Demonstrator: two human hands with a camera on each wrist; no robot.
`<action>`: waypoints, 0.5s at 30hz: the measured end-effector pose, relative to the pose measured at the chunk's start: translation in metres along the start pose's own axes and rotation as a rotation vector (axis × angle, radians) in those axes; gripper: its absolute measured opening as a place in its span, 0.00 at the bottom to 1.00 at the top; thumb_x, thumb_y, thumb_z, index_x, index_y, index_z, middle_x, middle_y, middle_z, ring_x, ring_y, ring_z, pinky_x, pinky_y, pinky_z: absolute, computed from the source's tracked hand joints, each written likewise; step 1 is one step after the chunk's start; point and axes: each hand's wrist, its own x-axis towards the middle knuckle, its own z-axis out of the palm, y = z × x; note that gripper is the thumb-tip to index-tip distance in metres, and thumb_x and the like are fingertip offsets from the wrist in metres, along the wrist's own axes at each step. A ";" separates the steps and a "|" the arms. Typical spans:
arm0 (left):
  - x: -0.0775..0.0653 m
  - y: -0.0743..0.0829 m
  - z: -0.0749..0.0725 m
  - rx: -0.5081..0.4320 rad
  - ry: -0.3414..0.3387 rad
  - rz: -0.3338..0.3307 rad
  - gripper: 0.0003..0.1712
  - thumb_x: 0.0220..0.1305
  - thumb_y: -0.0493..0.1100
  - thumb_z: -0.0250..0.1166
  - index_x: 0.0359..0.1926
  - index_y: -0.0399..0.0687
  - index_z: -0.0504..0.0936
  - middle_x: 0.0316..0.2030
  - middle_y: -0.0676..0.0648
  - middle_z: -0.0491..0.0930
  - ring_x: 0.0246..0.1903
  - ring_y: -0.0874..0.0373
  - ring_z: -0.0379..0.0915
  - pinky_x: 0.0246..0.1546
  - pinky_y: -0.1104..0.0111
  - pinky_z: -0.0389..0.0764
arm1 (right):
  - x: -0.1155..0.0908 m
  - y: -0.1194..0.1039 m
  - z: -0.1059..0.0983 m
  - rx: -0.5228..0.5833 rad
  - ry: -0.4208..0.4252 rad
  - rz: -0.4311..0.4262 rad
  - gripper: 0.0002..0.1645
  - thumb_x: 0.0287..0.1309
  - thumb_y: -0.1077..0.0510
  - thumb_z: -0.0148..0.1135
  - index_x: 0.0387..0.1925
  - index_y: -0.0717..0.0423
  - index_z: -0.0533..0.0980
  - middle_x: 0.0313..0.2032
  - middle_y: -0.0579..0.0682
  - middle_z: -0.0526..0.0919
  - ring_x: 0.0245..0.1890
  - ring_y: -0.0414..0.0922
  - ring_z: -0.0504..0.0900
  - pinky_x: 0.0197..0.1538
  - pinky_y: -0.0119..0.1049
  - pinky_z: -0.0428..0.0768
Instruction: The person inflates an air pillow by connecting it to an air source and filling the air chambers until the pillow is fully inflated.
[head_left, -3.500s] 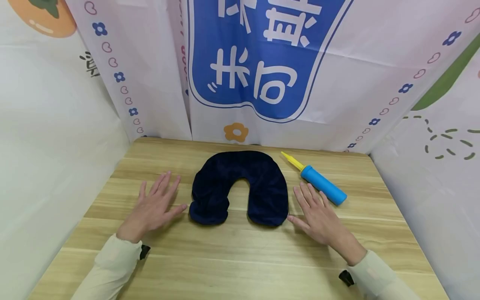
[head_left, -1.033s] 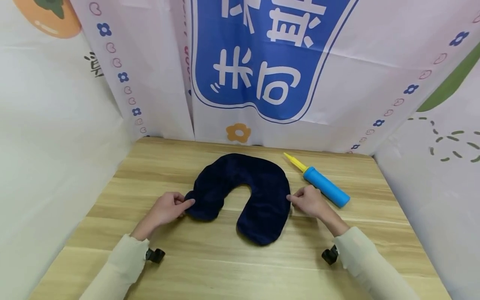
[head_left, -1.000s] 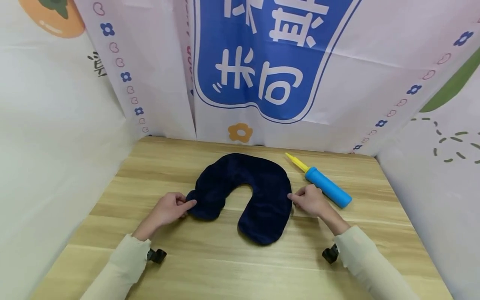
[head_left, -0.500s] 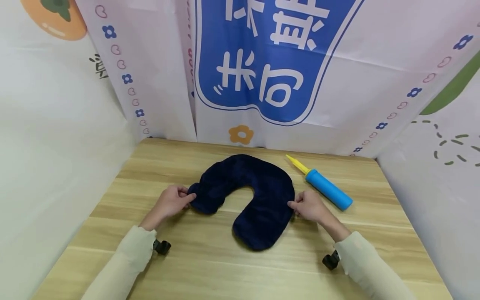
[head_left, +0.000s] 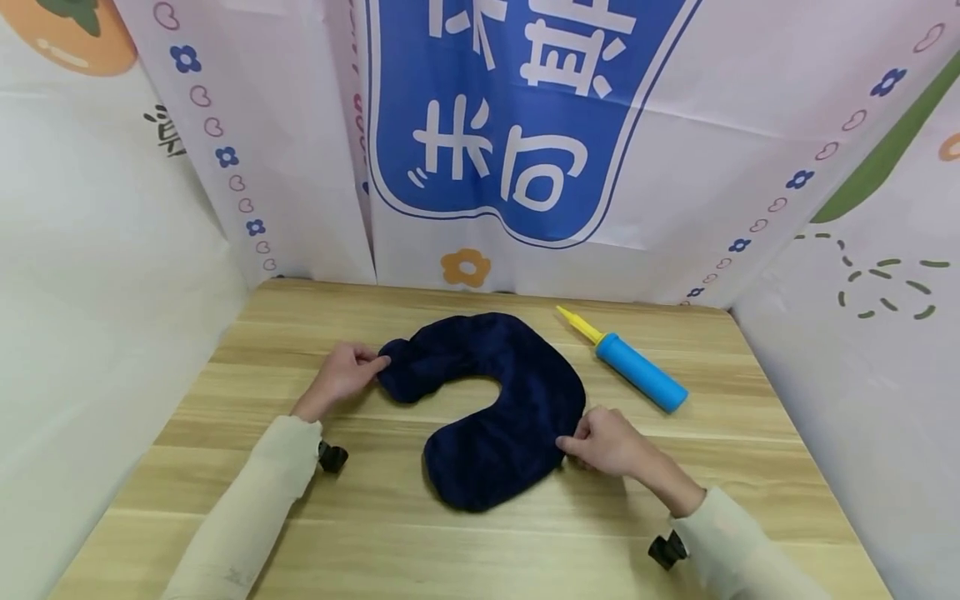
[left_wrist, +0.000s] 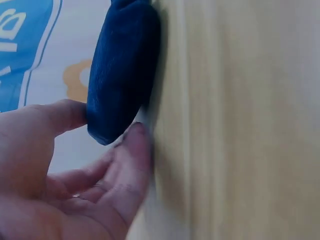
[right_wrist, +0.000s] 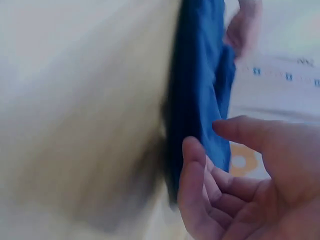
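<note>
A navy blue, U-shaped neck pillow lies on the wooden table, turned so its opening faces left. My left hand pinches its upper left end between thumb and fingers. Along the lower right outer edge, my right hand grips the fabric, thumb on top. In the left wrist view the rounded pillow end sits between thumb and fingertips, close over the table. The right wrist view shows the pillow's edge between the thumb and curled fingers, with the other hand blurred beyond it.
A blue hand pump with a yellow nozzle lies at the right of the table, beyond my right hand. White printed sheets enclose the table's back and sides. Dark cameras hang at both wrists.
Both hands went from lying spread beside the pillow to gripping it. The pillow has turned clockwise: its left end went up and away, its right end swung down and left. The pump stayed put.
</note>
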 end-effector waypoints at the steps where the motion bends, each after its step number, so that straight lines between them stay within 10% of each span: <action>1: -0.006 -0.002 0.000 0.004 0.003 -0.011 0.26 0.78 0.55 0.61 0.50 0.32 0.86 0.38 0.40 0.90 0.34 0.56 0.86 0.35 0.71 0.82 | 0.003 0.001 -0.004 -0.020 0.021 0.008 0.26 0.70 0.47 0.68 0.16 0.54 0.82 0.12 0.41 0.75 0.14 0.37 0.68 0.20 0.31 0.65; 8: -0.064 0.012 0.018 -0.128 -0.189 -0.004 0.22 0.78 0.49 0.63 0.39 0.31 0.87 0.32 0.40 0.89 0.30 0.56 0.87 0.34 0.64 0.90 | 0.034 0.023 -0.032 0.012 0.148 0.052 0.22 0.74 0.47 0.63 0.44 0.64 0.86 0.34 0.54 0.91 0.28 0.42 0.83 0.30 0.34 0.79; 15: -0.099 0.035 0.054 -0.242 -0.406 0.062 0.15 0.73 0.44 0.68 0.38 0.32 0.87 0.28 0.39 0.89 0.28 0.54 0.88 0.31 0.63 0.90 | 0.062 0.035 -0.026 0.193 0.060 0.074 0.23 0.76 0.47 0.61 0.46 0.65 0.85 0.30 0.55 0.87 0.31 0.46 0.85 0.37 0.38 0.86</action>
